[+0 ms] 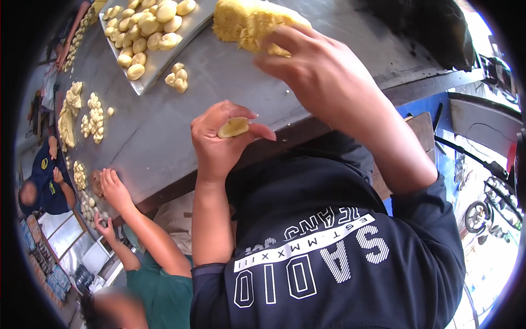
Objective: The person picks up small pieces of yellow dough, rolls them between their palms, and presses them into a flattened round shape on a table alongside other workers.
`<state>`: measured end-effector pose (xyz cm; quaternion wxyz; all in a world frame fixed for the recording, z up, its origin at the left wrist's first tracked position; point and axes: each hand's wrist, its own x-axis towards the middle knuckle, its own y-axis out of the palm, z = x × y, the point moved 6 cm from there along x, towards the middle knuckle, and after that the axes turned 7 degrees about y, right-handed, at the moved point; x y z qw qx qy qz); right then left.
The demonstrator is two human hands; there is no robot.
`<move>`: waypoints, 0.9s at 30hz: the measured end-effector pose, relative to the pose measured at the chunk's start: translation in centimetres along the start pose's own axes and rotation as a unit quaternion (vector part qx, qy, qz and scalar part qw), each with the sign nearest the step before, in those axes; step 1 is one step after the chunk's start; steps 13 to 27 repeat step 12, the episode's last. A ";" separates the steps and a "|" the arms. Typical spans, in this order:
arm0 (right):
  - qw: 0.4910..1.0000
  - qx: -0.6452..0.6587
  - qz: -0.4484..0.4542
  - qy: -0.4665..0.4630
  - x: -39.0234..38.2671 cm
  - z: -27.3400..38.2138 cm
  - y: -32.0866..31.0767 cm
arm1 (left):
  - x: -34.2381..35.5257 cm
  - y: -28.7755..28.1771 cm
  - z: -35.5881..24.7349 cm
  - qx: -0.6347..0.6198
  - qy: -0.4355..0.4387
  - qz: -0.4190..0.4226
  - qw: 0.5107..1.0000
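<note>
Near the table's front edge, my left hand (pixel 211 134) is curled around a small, flattened, pale yellow piece of dough (pixel 234 128). Its thumb and fingertips point to the right. My right hand (pixel 315 68) is over the front right side of a large, crumbly yellow mound of filling (pixel 241 24). Motion smears its bent fingers, and I cannot make out whether anything is between them. A small cluster of pale dough pieces (pixel 177 78) lies on the table, beyond my left hand.
A metal tray (pixel 143 83) piled with round dough balls (pixel 148 24) stands at the far left. Across the grey metal table (pixel 164 126) are more dough lumps (pixel 93 118). Co-workers' hands (pixel 113 188) are along its left side. A dark bulky thing (pixel 433 33) lies far right.
</note>
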<state>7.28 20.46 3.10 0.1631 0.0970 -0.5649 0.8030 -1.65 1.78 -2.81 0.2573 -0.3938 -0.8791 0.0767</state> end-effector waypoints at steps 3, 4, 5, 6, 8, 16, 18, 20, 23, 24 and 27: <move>0.995 -0.089 0.043 -0.024 0.1 -0.9 3.0 | 0.3 -0.1 1.0 -0.064 -0.038 0.028 0.997; 0.987 -0.126 0.096 -0.033 0.3 -0.8 3.5 | 0.5 -0.2 1.0 -0.060 -0.014 0.049 0.997; 0.984 -0.100 0.145 -0.025 0.0 -1.0 2.8 | 0.5 0.0 0.9 -0.116 -0.005 0.055 0.992; 0.984 -0.102 0.146 -0.026 -0.1 -1.3 2.8 | 0.2 0.0 0.7 -0.117 -0.004 0.053 0.992; 1.000 0.004 0.022 -0.017 0.0 -2.0 1.7 | -0.4 -1.0 1.5 -0.237 -0.069 -0.040 0.968; 0.999 -0.022 0.038 0.016 -2.4 -2.6 3.4 | -1.0 -2.3 2.6 -0.202 -0.137 -0.038 0.969; 0.999 -0.022 0.038 0.016 -2.4 -2.6 3.4 | -1.0 -2.3 2.6 -0.202 -0.137 -0.038 0.969; 0.999 -0.022 0.038 0.016 -2.4 -2.6 3.4 | -1.0 -2.3 2.6 -0.202 -0.137 -0.038 0.969; 0.999 -0.022 0.038 0.016 -2.4 -2.6 3.4 | -1.0 -2.3 2.6 -0.202 -0.137 -0.038 0.969; 0.999 -0.022 0.038 0.016 -2.4 -2.6 3.4 | -1.0 -2.3 2.6 -0.202 -0.137 -0.038 0.969; 0.999 -0.022 0.038 0.016 -2.4 -2.6 3.4 | -1.0 -2.3 2.6 -0.202 -0.137 -0.038 0.969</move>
